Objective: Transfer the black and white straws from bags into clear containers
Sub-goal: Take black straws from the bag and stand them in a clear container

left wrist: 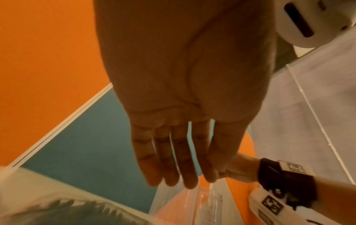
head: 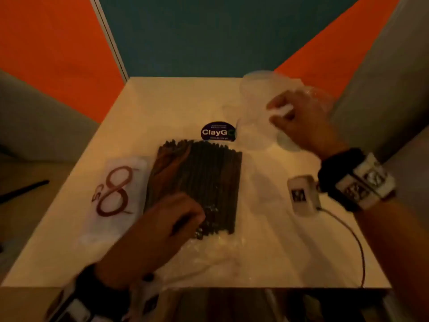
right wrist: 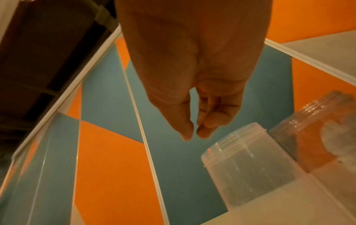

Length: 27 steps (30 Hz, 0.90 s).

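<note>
A clear bag of black straws point(head: 197, 175) lies flat in the middle of the table. My left hand point(head: 192, 219) is over the bag's near end; in the left wrist view its fingers point(left wrist: 173, 175) are straight and hold nothing. My right hand point(head: 278, 115) is at the far right among the clear containers point(head: 255, 89). In the right wrist view its thumb and fingertips point(right wrist: 192, 134) are loosely curled, nearly touching, with nothing between them. Two clear containers point(right wrist: 250, 164) stand below it, one point(right wrist: 308, 129) with a pale mass showing through it. A white bag with a brown "8" logo point(head: 116, 194) lies left of the straws.
A dark round sticker point(head: 217, 132) is on the table behind the straws. A small white device with a cable point(head: 301, 196) sits at the right. Crumpled clear plastic point(head: 213, 252) lies near the front edge. One black straw point(head: 23, 190) lies off the table at left.
</note>
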{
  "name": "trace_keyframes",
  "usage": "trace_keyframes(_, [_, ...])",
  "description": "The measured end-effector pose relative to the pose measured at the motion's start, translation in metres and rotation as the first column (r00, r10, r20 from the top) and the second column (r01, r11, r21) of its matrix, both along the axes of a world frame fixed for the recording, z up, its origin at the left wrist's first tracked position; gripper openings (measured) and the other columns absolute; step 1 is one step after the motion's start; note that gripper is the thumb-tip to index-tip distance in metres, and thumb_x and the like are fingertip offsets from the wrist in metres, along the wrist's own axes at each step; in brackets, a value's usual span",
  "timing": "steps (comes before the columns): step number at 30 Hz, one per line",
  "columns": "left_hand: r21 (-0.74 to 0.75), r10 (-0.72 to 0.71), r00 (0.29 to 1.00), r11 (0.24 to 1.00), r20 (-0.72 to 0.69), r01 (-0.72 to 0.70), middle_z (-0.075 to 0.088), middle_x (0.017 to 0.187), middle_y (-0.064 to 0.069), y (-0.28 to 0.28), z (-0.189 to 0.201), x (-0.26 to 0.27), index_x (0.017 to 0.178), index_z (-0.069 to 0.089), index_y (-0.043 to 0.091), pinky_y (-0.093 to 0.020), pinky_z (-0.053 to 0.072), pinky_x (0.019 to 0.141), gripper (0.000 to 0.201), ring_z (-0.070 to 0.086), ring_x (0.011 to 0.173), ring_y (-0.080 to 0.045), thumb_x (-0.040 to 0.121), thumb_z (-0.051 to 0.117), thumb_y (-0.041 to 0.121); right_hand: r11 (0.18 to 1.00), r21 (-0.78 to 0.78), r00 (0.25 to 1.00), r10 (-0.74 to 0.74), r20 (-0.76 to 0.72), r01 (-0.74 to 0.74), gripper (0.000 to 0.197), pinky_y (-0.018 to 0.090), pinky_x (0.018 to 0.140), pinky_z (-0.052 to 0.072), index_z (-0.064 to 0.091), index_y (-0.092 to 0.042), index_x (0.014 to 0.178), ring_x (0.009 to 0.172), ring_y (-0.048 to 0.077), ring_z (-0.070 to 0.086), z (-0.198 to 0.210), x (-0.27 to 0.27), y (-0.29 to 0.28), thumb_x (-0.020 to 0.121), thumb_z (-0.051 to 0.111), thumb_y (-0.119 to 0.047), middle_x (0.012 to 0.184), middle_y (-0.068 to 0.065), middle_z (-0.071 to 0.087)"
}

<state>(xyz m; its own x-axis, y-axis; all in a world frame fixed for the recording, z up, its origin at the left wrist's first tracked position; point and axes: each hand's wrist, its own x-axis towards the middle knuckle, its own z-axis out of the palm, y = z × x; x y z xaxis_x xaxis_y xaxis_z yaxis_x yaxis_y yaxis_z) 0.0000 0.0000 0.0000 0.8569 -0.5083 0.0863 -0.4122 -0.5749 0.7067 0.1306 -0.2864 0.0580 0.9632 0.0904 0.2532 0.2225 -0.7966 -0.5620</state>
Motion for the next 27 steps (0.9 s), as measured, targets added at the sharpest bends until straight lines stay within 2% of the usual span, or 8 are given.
trace_keyframes(5, [0.345,-0.143,0.979,0.935,0.144,0.086,0.051,0.117,0.003,0.004,-0.035,0.016,0.112,0.062,0.023,-0.026,0.036,0.098,0.041,0.047,0.110,-0.011,0.085,0.047,0.049,0.961,-0.256,0.993,-0.090,0.075,0.106,0.048,0.026,0.100,0.029,0.047,-0.018,0.135,0.128,0.027,0.042,-0.021,0.012,0.001,0.090,0.062,-0.020,0.145,0.011,0.037])
trace_keyframes(8, [0.405,-0.129,0.985,0.912,0.114,0.073,0.044,0.129,0.002,0.000,-0.046,0.011,0.123,0.056,0.027,-0.026,0.034,0.103,0.038,0.041,0.120,-0.013,0.088,0.060,0.042,0.934,-0.326,0.989,-0.143,0.027,0.144,0.048,0.037,0.104,0.035,0.045,-0.019,0.136,0.130,0.031,0.042,-0.026,0.012,0.004,0.091,0.061,-0.021,0.149,0.009,0.033])
trace_keyframes(11, [0.415,-0.099,0.992,0.908,0.076,0.059,0.033,0.141,0.005,-0.002,-0.041,0.006,0.127,0.050,0.037,-0.023,0.024,0.105,0.048,0.029,0.132,-0.013,0.083,0.061,0.053,0.934,-0.312,0.985,-0.172,0.031,0.173,0.052,0.039,0.105,0.035,0.043,-0.016,0.138,0.131,0.033,0.040,-0.023,0.016,0.008,0.089,0.062,-0.017,0.148,0.013,0.032])
trace_keyframes(14, [0.542,-0.107,0.993,0.832,-0.047,0.115,0.006,0.155,0.013,-0.004,-0.035,0.001,0.134,0.035,0.050,-0.044,0.008,0.117,0.075,-0.001,0.144,-0.015,0.069,0.068,0.063,0.933,-0.321,0.985,-0.170,0.007,0.163,0.061,0.039,0.108,0.032,0.038,-0.011,0.142,0.133,0.036,0.038,-0.017,0.021,0.015,0.088,0.065,-0.014,0.149,0.018,0.030])
trace_keyframes(17, [0.636,-0.077,0.978,0.749,-0.195,0.185,-0.016,0.155,0.019,-0.007,-0.032,-0.001,0.140,0.016,0.056,-0.061,-0.004,0.114,0.101,-0.023,0.142,-0.014,0.060,0.078,0.060,0.926,-0.348,0.983,-0.174,-0.052,0.145,0.060,0.038,0.111,0.027,0.037,-0.010,0.143,0.137,0.032,0.033,-0.014,0.023,0.023,0.089,0.063,-0.015,0.150,0.016,0.033])
trace_keyframes(20, [0.644,-0.092,0.974,0.737,-0.207,0.207,-0.016,0.156,0.017,-0.010,-0.032,0.002,0.142,0.014,0.054,-0.062,-0.001,0.114,0.100,-0.020,0.143,-0.015,0.066,0.079,0.049,0.929,-0.320,0.982,-0.190,0.016,0.185,0.039,0.040,0.104,0.037,0.051,-0.007,0.129,0.126,0.035,0.046,-0.011,0.021,0.027,0.091,0.059,-0.011,0.137,0.019,0.048])
trace_keyframes(24, [0.603,-0.161,0.980,0.773,-0.115,0.198,-0.001,0.158,0.013,-0.013,-0.039,0.012,0.138,0.028,0.052,-0.059,0.008,0.115,0.072,-0.004,0.146,-0.017,0.080,0.069,0.038,0.920,-0.345,0.982,-0.187,0.033,0.187,0.023,0.040,0.092,0.045,0.063,-0.005,0.111,0.112,0.036,0.056,-0.007,0.006,0.020,0.095,0.047,-0.009,0.123,0.020,0.059])
trace_keyframes(27, [0.533,-0.197,0.980,0.827,-0.025,0.180,0.018,0.155,0.008,-0.022,-0.040,0.015,0.132,0.043,0.048,-0.054,0.020,0.114,0.053,0.017,0.143,-0.018,0.085,0.065,0.035,0.918,-0.344,0.979,-0.199,0.032,0.198,0.020,0.046,0.094,0.047,0.062,-0.030,0.085,0.103,0.032,0.060,-0.010,-0.009,0.004,0.093,0.049,-0.018,0.118,0.009,0.063])
